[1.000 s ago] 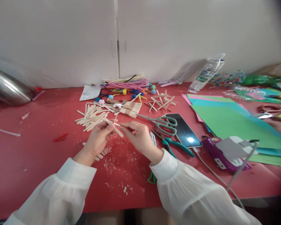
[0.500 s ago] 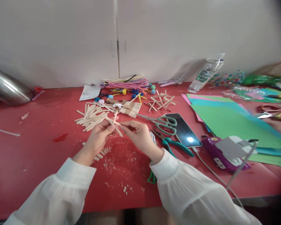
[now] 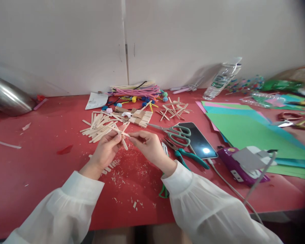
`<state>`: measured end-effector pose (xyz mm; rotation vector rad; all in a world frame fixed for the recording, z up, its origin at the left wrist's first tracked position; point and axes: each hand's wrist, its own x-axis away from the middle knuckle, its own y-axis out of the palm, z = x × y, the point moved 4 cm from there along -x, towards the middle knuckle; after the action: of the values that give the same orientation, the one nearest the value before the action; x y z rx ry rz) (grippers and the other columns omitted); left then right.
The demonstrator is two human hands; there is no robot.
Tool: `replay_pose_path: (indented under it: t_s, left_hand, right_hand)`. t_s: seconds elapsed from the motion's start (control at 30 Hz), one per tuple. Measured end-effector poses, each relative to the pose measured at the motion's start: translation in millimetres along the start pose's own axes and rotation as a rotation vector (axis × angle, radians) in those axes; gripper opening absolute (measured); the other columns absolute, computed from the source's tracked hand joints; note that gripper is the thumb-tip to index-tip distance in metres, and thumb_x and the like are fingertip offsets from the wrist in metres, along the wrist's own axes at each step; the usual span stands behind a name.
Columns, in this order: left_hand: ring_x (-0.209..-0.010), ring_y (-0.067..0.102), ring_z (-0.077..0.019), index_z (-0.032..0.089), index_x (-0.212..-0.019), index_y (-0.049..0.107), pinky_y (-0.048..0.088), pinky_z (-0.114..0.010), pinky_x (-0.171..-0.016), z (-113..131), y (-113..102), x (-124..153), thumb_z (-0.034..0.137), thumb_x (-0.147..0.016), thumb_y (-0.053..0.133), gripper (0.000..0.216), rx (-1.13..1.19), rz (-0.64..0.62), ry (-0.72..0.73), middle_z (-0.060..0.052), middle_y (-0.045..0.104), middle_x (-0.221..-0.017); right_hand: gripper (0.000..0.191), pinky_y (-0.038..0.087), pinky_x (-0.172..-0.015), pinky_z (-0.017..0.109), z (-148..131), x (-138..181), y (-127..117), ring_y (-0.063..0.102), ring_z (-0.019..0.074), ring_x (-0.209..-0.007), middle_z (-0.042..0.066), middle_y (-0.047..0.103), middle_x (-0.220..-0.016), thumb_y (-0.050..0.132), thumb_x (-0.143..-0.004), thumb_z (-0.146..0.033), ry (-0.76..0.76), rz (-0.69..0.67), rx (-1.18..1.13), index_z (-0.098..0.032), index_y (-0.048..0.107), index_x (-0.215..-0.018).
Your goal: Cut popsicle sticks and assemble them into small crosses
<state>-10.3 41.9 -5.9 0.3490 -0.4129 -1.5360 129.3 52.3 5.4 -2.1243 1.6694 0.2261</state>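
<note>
Thin pale wooden sticks (image 3: pixel 122 135), crossed, sit in the frame centre, and I pinch them with my left hand (image 3: pixel 105 151) and right hand (image 3: pixel 147 148). Loose pale wooden sticks (image 3: pixel 98 125) lie just above on the red table (image 3: pixel 40 162).

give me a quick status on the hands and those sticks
Left hand and right hand both pinch crossed wooden sticks above the red table. Scissors and pliers lie beside the right hand, apart from it.
</note>
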Motion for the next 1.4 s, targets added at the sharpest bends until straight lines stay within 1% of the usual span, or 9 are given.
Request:
replay_pose_path:
  t_s: [0.1,0.3,0.53,0.67,0.8,1.0,1.13,1.23,1.4]
  left_hand:
    - [-0.052,0.054,-0.0083,0.016,-0.062,0.067,0.046,-0.020,-0.050,0.2,-0.7,-0.2,0.021,-0.058,0.074,0.010,-0.004,-0.025,-0.013,0.000,0.062,-0.061]
    - [-0.048,0.052,-0.0090,0.012,-0.058,0.066,0.044,-0.021,-0.046,5.6,3.4,0.5,0.020,-0.059,0.073,0.010,-0.102,-0.126,-0.099,-0.001,0.061,-0.055]
    - [-0.051,0.054,-0.0075,0.011,-0.064,0.068,0.044,-0.019,-0.049,3.2,-1.9,-2.3,0.019,-0.060,0.074,0.011,-0.115,-0.046,-0.065,-0.002,0.066,-0.064]
    - [-0.052,0.055,-0.0078,0.012,-0.065,0.066,0.045,-0.019,-0.051,1.9,-3.5,-2.5,0.019,-0.060,0.074,0.011,-0.095,-0.011,-0.058,-0.002,0.067,-0.065]
    - [-0.053,0.056,-0.0089,0.015,-0.063,0.064,0.046,-0.020,-0.052,3.9,-3.3,-2.2,0.018,-0.057,0.075,0.013,-0.082,0.006,-0.051,-0.001,0.067,-0.064]
    - [-0.054,0.055,-0.0090,0.016,-0.061,0.064,0.044,-0.020,-0.054,10.4,-2.8,-1.7,0.018,-0.056,0.075,0.012,-0.227,0.008,0.006,0.002,0.063,-0.058]
    - [-0.056,0.055,-0.0092,0.016,-0.061,0.065,0.044,-0.021,-0.058,14.9,-0.3,-0.9,0.018,-0.058,0.074,0.010,-0.332,-0.008,0.038,0.003,0.062,-0.057]
    - [-0.056,0.054,-0.0092,0.016,-0.061,0.064,0.044,-0.022,-0.059,14.6,1.3,-0.3,0.018,-0.057,0.075,0.012,-0.316,-0.017,0.028,0.003,0.062,-0.059]
    - [-0.063,0.056,-0.0109,0.016,-0.064,0.067,0.045,-0.024,-0.062,5.6,-1.4,-1.1,0.020,-0.056,0.076,0.013,-0.278,-0.026,0.006,0.001,0.065,-0.064]
  right_hand:
    - [0.013,0.047,-0.060,0.023,1.9,-0.4,0.7,0.062,0.0128,-0.066,0.003,0.071,-0.076,0.058,-0.075,-0.020,0.012,-0.001,-0.037,-0.016,0.069,-0.081]
    - [0.013,0.046,-0.061,0.024,7.9,-2.2,-1.0,0.061,0.0137,-0.067,0.005,0.071,-0.079,0.061,-0.074,-0.021,0.012,0.009,-0.032,-0.015,0.069,-0.082]
    - [0.012,0.046,-0.061,0.025,9.6,-2.4,-1.5,0.062,0.0143,-0.067,0.004,0.071,-0.077,0.061,-0.074,-0.022,0.048,0.042,-0.061,-0.016,0.069,-0.080]
    - [0.011,0.046,-0.061,0.025,6.9,-1.8,-3.7,0.062,0.0140,-0.067,0.003,0.071,-0.076,0.062,-0.073,-0.022,0.034,0.091,-0.024,-0.017,0.069,-0.078]
    - [0.010,0.047,-0.061,0.025,5.8,-2.3,-4.7,0.062,0.0140,-0.066,0.003,0.070,-0.074,0.062,-0.073,-0.023,0.019,0.088,-0.025,-0.018,0.070,-0.077]
    - [0.009,0.048,-0.064,0.026,13.1,-5.4,-4.5,0.063,0.0148,-0.068,0.004,0.070,-0.077,0.063,-0.072,-0.020,0.037,0.056,-0.028,-0.016,0.070,-0.077]
    - [0.011,0.047,-0.063,0.025,12.5,-7.6,-6.9,0.061,0.0139,-0.069,0.004,0.069,-0.079,0.062,-0.074,-0.018,-0.053,0.042,0.033,-0.018,0.070,-0.081]
    - [0.010,0.046,-0.062,0.024,8.6,-8.2,-7.5,0.060,0.0128,-0.068,0.003,0.068,-0.078,0.061,-0.076,-0.021,-0.099,-0.002,0.051,-0.019,0.070,-0.081]
    - [0.011,0.046,-0.060,0.022,6.3,-5.8,-4.0,0.060,0.0117,-0.065,0.002,0.069,-0.074,0.059,-0.078,-0.021,-0.027,-0.053,0.016,-0.019,0.069,-0.078]
